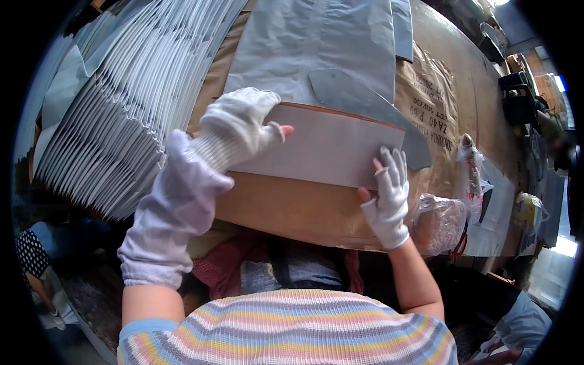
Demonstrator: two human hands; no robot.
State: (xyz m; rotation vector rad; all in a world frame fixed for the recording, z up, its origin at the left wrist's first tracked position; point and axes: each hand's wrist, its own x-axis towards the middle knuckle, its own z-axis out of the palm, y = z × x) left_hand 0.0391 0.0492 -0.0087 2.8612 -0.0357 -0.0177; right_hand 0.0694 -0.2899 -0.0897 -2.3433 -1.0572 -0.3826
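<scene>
A long white board (322, 149) with a thin brown far edge lies crosswise in front of me. My left hand (240, 125), in a white knit glove with a bare thumb tip, is curled over the board's left end. At the opposite end, my right hand (390, 198) rests against the board's edge with fingers stretched and apart. Its glove leaves the thumb and index tips bare. Partly beneath the board sits a flat grey plate (347, 90) with an angled outline. Behind them a white paper sack (313, 42) is spread flat.
Folded white paper sacks (121, 121) stand fanned in a tall stack on the left. Brown printed paper (435, 103) covers the table to the right. Clear plastic bags (441, 222) lie near the right front edge. Other people (520, 325) show at both lower sides.
</scene>
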